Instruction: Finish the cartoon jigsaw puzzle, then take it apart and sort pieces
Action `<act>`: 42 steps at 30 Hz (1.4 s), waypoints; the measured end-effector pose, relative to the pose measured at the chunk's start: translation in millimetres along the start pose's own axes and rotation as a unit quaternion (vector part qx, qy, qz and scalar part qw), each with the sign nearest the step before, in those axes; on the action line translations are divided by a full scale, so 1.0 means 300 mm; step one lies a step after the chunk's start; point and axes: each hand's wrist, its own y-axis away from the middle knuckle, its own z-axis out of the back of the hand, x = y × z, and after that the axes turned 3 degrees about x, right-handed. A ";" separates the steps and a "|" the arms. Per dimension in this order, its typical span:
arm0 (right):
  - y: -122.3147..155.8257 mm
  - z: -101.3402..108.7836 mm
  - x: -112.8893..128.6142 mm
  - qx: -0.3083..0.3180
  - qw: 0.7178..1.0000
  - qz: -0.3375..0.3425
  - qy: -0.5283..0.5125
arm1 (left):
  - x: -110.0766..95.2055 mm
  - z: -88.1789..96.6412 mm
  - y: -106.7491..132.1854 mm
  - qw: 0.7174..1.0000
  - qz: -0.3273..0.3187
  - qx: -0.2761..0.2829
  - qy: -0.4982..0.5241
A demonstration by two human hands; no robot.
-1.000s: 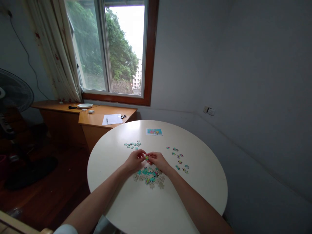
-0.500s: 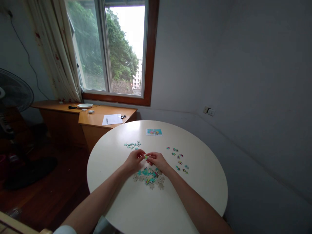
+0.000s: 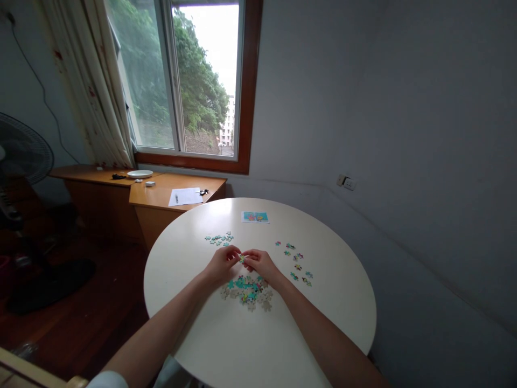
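A small yellow-green jigsaw piece (image 3: 242, 259) is pinched between the fingertips of my left hand (image 3: 223, 264) and my right hand (image 3: 259, 263), which meet above the middle of the table. Just below them lies a loose pile of jigsaw pieces (image 3: 248, 292), some turquoise side up, others grey back up. Beyond my left hand is a group of mostly turquoise pieces (image 3: 219, 238). To the right of my right hand, several multicoloured pieces (image 3: 298, 267) lie scattered. A turquoise picture card (image 3: 255, 217) rests near the far edge.
The round white table (image 3: 194, 334) fills the space before me. A wooden desk (image 3: 181, 183) under the window carries a white plate (image 3: 140, 174), a sheet of paper (image 3: 184, 196) and keys (image 3: 204, 192). A standing fan (image 3: 24, 156) is at the left.
Both hands stay close together with the piece held at their fingertips. The whole view has shifted very slightly; the pieces on the table look unmoved.
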 end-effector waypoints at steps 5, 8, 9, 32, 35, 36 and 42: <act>0.000 0.002 -0.002 0.004 1.000 0.015 0.013 | -0.014 0.000 0.004 1.000 0.010 0.012 0.023; -0.006 0.003 -0.012 -0.001 1.000 0.020 0.019 | -0.019 -0.004 0.006 0.999 0.017 0.014 0.031; -0.009 0.005 -0.015 -0.002 0.999 0.022 0.023 | -0.020 -0.005 0.007 0.999 0.019 0.013 0.036; 0.013 0.309 0.056 -0.241 0.765 -0.096 0.589 | -0.037 0.005 0.005 0.997 0.066 0.006 0.047; 0.017 0.311 0.061 -0.245 0.751 -0.109 0.603 | -0.034 0.005 0.005 0.997 0.065 0.005 0.040; 0.018 0.311 0.062 -0.245 0.747 -0.108 0.608 | -0.033 0.005 0.004 0.997 0.065 0.005 0.038; 0.020 0.301 0.066 -0.244 0.736 -0.107 0.622 | -0.015 0.000 0.000 0.997 0.066 0.006 0.032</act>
